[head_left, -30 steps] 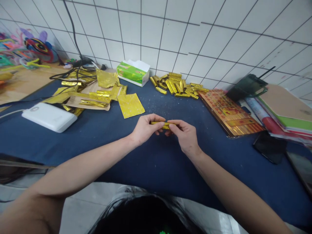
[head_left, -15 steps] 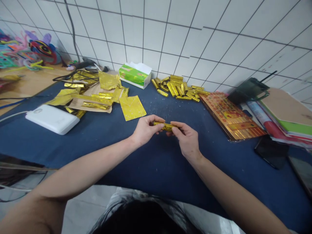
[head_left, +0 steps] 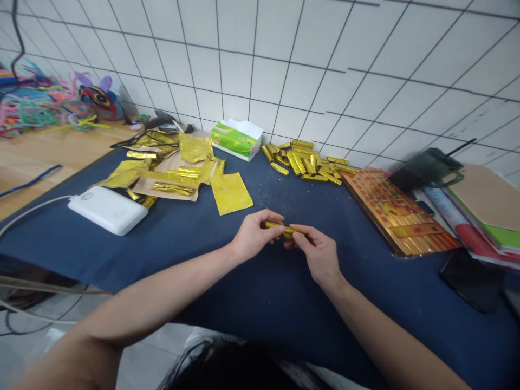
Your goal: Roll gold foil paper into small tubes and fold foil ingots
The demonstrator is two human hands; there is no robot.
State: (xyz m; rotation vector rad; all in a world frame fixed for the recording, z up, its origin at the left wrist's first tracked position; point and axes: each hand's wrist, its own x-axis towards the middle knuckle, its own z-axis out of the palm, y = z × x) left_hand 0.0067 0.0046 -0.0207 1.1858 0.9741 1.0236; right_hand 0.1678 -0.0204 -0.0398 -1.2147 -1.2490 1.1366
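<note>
Head view has tilted up slightly; the left hand (head_left: 255,235) and right hand (head_left: 319,254) pinch a gold foil roll (head_left: 284,229) from both ends.

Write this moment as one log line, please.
left hand: pinching foil roll | right hand: pinching foil roll | beyond: piled rolls

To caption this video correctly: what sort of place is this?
Probably a craft workroom: a blue cloth-covered table holds flat gold foil sheets and rolled gold foil tubes, near colourful pipe-cleaner figures.
</note>
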